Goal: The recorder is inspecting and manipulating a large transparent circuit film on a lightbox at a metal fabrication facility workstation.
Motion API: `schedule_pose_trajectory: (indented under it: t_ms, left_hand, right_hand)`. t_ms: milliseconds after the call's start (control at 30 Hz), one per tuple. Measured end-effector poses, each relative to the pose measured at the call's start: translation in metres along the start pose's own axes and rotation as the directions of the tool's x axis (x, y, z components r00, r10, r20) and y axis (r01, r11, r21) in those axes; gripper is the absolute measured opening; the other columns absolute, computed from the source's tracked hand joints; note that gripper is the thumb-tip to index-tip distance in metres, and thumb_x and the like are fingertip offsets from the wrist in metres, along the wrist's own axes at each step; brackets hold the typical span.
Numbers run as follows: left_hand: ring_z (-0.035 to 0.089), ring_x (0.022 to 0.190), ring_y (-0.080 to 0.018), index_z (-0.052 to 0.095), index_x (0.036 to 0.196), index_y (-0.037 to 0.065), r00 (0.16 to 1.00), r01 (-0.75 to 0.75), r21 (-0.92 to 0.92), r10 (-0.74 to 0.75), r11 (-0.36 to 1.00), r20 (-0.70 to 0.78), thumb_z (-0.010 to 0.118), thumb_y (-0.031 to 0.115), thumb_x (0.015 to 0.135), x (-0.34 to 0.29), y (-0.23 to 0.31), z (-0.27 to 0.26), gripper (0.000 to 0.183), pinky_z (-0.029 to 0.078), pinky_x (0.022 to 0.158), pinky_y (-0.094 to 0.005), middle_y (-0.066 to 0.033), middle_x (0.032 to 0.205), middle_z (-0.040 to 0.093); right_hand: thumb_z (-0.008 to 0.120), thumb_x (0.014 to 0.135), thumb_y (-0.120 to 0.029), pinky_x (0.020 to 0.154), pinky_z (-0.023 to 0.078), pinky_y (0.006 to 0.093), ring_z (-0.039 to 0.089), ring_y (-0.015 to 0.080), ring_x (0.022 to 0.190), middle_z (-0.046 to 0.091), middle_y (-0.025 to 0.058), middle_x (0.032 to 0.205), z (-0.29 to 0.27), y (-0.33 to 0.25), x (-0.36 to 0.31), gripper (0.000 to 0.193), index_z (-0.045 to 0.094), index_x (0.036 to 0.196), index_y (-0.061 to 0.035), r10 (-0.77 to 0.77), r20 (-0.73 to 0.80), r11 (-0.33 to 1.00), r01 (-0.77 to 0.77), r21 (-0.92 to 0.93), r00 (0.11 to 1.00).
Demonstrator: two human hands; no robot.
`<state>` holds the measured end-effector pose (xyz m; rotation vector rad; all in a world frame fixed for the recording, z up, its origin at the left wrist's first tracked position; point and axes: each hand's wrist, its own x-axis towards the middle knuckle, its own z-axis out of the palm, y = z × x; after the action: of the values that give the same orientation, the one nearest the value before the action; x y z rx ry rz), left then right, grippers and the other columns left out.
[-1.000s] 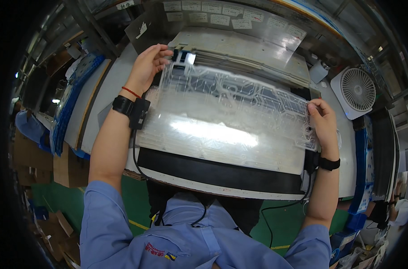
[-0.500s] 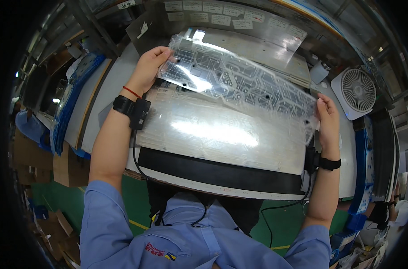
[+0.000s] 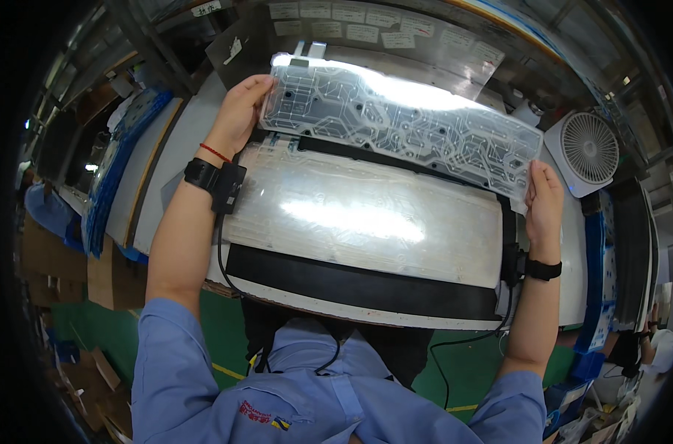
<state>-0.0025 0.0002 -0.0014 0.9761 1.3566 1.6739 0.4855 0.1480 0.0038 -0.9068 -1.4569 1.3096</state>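
Observation:
Between my two hands hangs a clear flexible circuit sheet (image 3: 403,122), printed with pale traces and dark dots, with a short tail at its upper left. My left hand (image 3: 240,111) pinches its left edge. At the right edge, my right hand (image 3: 545,194) grips it near the lower corner. Bright glare runs along its top. Below it, apart from it, a stack of similar clear sheets (image 3: 366,214) lies on a black mat (image 3: 358,287) on the white table (image 3: 181,148). Black bands with small boxes sit on both wrists.
A metal panel with paper labels (image 3: 351,31) stands behind the table. To the right are a white fan (image 3: 588,152) and a blue rack (image 3: 597,281). Blue-wrapped boards (image 3: 118,163) lean at left. Black cables (image 3: 221,255) run from my wrists past the table edge.
The sheet has been raised and tilted more toward me, showing its printed face flatter. Its right end has moved up and outward; a gap now shows above the stack. Both hands keep their hold.

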Motion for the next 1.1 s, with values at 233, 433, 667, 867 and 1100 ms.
schedule_pose_trajectory:
  t_ms: [233,433,667,867,1100]
  left_hand:
    - [0.053,0.087,-0.0118,0.059,0.098,0.010,0.993,-0.110,-0.147,0.115,0.983,0.020,0.039,0.036,0.101,-0.002,-0.001,-0.006,0.033,0.041,0.074,-0.0256,-0.0011,0.093,0.059]
    - [0.053,0.086,-0.0122,0.058,0.095,0.008,0.999,0.036,-0.135,-0.031,0.990,0.038,0.037,0.038,0.101,-0.003,0.004,0.002,0.037,0.042,0.074,-0.0245,-0.0017,0.092,0.058]
    - [0.054,0.087,-0.0104,0.058,0.100,0.008,0.990,0.059,0.035,-0.054,0.998,-0.130,0.041,0.034,0.100,0.000,-0.001,-0.003,0.032,0.043,0.076,-0.0242,-0.0018,0.094,0.060]
    - [0.054,0.077,-0.0083,0.059,0.102,0.006,0.989,0.114,0.003,-0.113,0.993,-0.096,0.042,0.030,0.100,-0.001,0.001,0.002,0.029,0.043,0.068,-0.0222,-0.0009,0.092,0.061]
    - [0.050,0.066,-0.0031,0.057,0.108,0.006,0.988,0.086,0.159,-0.104,0.984,0.111,0.041,0.024,0.101,-0.002,0.003,0.004,0.026,0.041,0.059,-0.0173,0.0014,0.088,0.063]
  right_hand:
    - [0.051,0.097,-0.027,0.047,0.037,0.0198,0.048,0.0058,0.050,0.062,0.0043,0.071,0.020,-0.018,-0.008,0.025,0.060,0.097,-0.0037,0.140,-0.059,0.988,-0.136,0.073,0.988]
    - [0.058,0.092,-0.013,0.052,0.038,0.0186,0.054,0.0066,0.059,0.064,0.0036,0.077,0.020,-0.010,-0.008,0.035,0.050,0.122,0.0022,0.137,0.148,0.981,-0.113,-0.158,0.980]
    - [0.055,0.087,0.000,0.058,0.041,0.0184,0.055,0.0069,0.069,0.059,0.0015,0.090,0.019,-0.010,-0.011,0.057,0.034,0.140,-0.0017,0.075,0.161,0.976,-0.040,-0.215,0.984]
    - [0.048,0.083,0.007,0.060,0.041,0.0188,0.055,0.0083,0.071,0.058,0.0044,0.092,0.013,-0.010,-0.008,0.058,0.034,0.137,-0.0046,0.010,0.047,0.996,-0.006,-0.089,0.999]
    - [0.048,0.085,0.005,0.067,0.046,0.0211,0.056,0.0102,0.072,0.059,0.0067,0.094,0.016,-0.011,-0.006,0.056,0.032,0.138,-0.0044,-0.020,-0.003,1.000,0.020,-0.004,1.000]
